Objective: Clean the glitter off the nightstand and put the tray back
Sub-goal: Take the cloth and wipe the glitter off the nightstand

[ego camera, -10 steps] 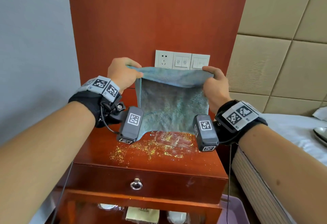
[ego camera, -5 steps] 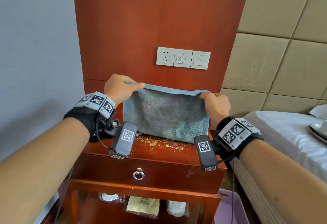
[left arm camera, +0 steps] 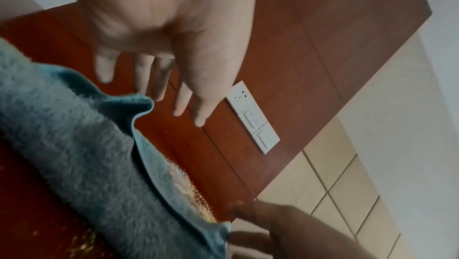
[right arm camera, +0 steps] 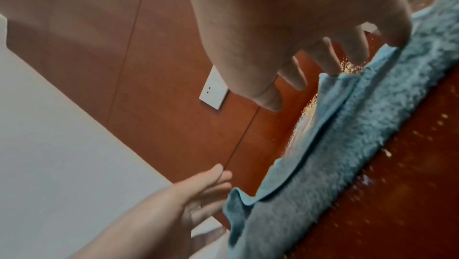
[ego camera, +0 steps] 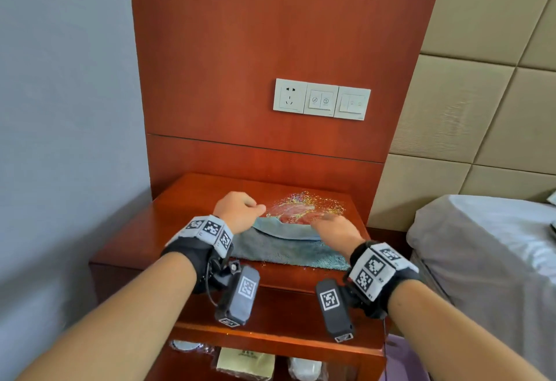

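Observation:
A blue-grey cloth [ego camera: 285, 248] lies folded across the front half of the red-brown nightstand [ego camera: 186, 215]. Gold glitter [ego camera: 304, 206] is spread on the top just behind it, with specks in front of it too. My left hand [ego camera: 240, 209] hovers at the cloth's far left corner; the left wrist view shows its fingers [left arm camera: 181, 102] straight and off the cloth [left arm camera: 74, 145]. My right hand [ego camera: 331, 224] is at the far right corner, fingers [right arm camera: 293, 75] hanging loose, tips just touching the cloth's [right arm camera: 347, 145] edge. No tray is in view.
A socket and switch panel [ego camera: 322, 99] sits on the wood wall panel behind. The bed [ego camera: 481, 245] stands close on the right, a grey wall on the left. Packets lie on the lower shelf [ego camera: 245, 362]. A purple bin [ego camera: 394, 359] is at the bottom right.
Both hands lowered the cloth from hanging in the air onto the nightstand, folding it over, and let go of its top edge. The view has tilted up.

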`<state>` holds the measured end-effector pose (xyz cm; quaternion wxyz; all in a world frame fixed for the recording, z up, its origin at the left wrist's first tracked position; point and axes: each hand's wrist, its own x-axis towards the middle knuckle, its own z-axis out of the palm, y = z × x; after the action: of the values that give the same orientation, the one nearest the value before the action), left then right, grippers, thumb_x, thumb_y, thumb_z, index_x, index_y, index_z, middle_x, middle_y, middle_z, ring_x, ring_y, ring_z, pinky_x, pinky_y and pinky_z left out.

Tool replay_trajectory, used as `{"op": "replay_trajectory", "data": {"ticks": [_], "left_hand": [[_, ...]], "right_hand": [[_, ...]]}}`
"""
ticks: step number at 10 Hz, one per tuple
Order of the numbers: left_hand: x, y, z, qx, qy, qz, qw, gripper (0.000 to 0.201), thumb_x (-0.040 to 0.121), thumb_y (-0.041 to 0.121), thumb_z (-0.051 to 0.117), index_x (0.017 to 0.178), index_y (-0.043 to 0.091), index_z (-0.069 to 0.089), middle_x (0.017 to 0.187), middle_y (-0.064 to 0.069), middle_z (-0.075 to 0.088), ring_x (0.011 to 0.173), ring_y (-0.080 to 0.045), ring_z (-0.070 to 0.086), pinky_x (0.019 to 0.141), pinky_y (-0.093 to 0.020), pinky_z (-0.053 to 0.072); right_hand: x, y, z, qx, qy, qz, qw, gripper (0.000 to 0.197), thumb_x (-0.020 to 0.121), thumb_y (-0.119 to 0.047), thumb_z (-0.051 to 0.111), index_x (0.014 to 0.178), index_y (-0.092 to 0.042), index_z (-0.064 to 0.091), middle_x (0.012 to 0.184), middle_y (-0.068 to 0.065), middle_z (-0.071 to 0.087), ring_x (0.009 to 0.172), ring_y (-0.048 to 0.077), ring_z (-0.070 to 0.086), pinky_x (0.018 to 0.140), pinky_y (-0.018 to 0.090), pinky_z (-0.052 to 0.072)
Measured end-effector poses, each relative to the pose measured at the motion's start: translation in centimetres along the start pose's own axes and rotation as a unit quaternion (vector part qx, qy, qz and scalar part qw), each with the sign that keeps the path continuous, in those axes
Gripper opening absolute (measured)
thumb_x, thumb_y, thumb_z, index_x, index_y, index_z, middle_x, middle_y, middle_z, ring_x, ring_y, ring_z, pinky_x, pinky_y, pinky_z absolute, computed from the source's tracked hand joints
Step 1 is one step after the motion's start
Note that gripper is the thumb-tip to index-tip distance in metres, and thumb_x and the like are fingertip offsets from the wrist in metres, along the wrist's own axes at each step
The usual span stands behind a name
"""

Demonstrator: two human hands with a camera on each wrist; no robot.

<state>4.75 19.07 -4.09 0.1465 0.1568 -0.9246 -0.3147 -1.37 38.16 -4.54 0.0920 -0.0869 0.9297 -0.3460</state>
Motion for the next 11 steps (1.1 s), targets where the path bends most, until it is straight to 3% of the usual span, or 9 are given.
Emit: {"op": "replay_trajectory", "data": {"ticks": [1,2,3,4,11], "left_hand": [[1.0,-0.1,1.9,0.038,-0.064,0.004,0.997,0.048,0.091,0.049,0.053,0.133,0.024,0.056,0.145,0.004,0.048,0.133,-0.019,0.046,0.109,-0.036,0.038],[1.2,-0.1,3.9,0.154,-0.181,0.012,0.971,0.059,0.094,0.056,0.04,0.148,0.035,0.032,0.162,-0.003,0.013,0.15,-0.031,0.01,0.119,-0.055,0.014],[1.2,-0.9,5.6,0.228,-0.243,-0.005,0.943,0.062,0.096,0.059,0.026,0.152,0.043,0.006,0.163,0.002,-0.008,0.15,-0.027,-0.016,0.119,-0.056,-0.003],[1.4,-1.3,5.9,0.258,-0.258,-0.012,0.931,0.064,0.095,0.062,0.023,0.152,0.044,-0.001,0.162,0.005,-0.014,0.149,-0.024,-0.021,0.119,-0.055,-0.008],[-2.9,-2.2,4.5,0.252,-0.241,-0.023,0.937,0.062,0.095,0.063,0.018,0.15,0.048,-0.005,0.162,0.009,-0.015,0.149,-0.02,-0.022,0.12,-0.051,-0.01]], "right_hand": [[0.5,0.2,1.7,-0.136,-0.01,-0.003,0.991,0.049,0.095,-0.042,0.033,0.144,-0.038,0.036,0.153,0.009,0.033,0.131,0.025,0.037,0.111,0.039,0.029],[0.8,0.5,3.3,-0.23,-0.039,-0.012,0.972,0.059,0.091,-0.063,0.024,0.148,-0.051,0.011,0.162,-0.003,-0.012,0.148,0.026,-0.016,0.115,0.059,-0.005],[1.1,1.5,4.8,-0.293,-0.108,-0.045,0.949,0.065,0.087,-0.073,0.016,0.147,-0.054,-0.002,0.16,-0.01,-0.02,0.147,0.022,-0.021,0.114,0.062,-0.01],[1.4,2.0,5.2,-0.311,-0.115,-0.037,0.943,0.066,0.085,-0.076,0.014,0.145,-0.056,-0.006,0.159,-0.013,-0.02,0.147,0.02,-0.021,0.113,0.061,-0.011],[-3.0,1.0,5.8,-0.296,-0.127,-0.031,0.946,0.068,0.085,-0.076,0.013,0.146,-0.054,-0.006,0.159,-0.012,-0.021,0.147,0.02,-0.022,0.11,0.063,-0.014]]}}
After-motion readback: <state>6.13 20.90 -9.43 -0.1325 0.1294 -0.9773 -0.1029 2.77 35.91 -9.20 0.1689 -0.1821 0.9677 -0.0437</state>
